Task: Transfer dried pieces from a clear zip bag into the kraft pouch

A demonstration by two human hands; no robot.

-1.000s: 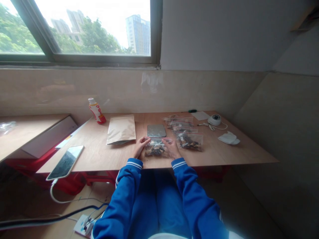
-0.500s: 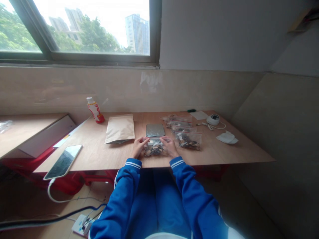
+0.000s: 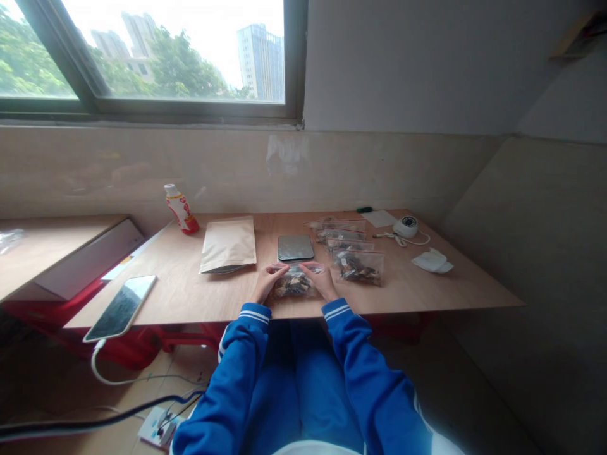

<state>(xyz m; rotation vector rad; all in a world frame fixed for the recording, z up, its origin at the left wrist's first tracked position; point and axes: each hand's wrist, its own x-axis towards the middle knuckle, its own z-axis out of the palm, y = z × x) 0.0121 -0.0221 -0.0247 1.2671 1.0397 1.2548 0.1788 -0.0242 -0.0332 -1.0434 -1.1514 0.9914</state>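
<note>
So yeah, left hand [image 3: 270,282] and right hand [image 3: 320,281] are both gripping a zip bag [image 3: 293,285] of dark chunks near the table [image 3: 161,297] edge, kitchen scale [image 3: 296,248] sitting at 12 o'clock from it.

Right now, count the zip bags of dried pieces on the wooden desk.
5: one bag under the left hand and right hand, four overlapping behind and right of it, nearest bag to farthest bag. Overlap may hide more.

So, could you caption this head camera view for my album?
Left hand and right hand rest on a clear zip bag of dark pieces on a wooden table.
</note>
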